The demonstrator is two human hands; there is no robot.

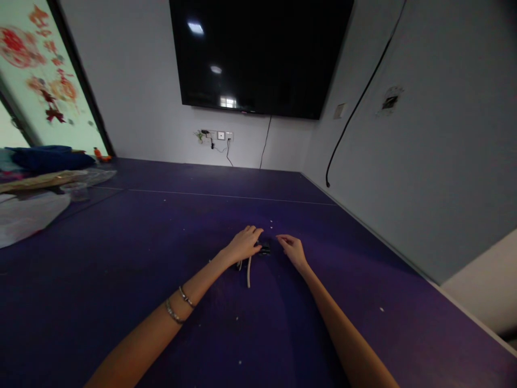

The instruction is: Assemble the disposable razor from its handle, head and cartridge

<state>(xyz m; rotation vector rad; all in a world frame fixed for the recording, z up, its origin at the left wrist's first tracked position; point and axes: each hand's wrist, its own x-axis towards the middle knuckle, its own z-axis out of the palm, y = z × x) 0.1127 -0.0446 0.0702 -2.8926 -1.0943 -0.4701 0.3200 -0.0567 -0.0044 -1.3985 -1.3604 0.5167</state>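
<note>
Over a small dark object on the purple surface, my left hand curves its fingers, with the thumb at the object's edge. The hand covers part of the object, and its exact kind is not clear. Pale cable-like pieces stick out below that hand toward me. To the right, apart from the dark object, my right hand has its thumb and fingertips pressed together. Whatever may be in that pinch is too small to make out.
The purple surface carries small white bits. Plastic bags, a clear cup and folded blue cloth lie at the left. A television hangs above wall sockets. A black cable dangles at the right wall.
</note>
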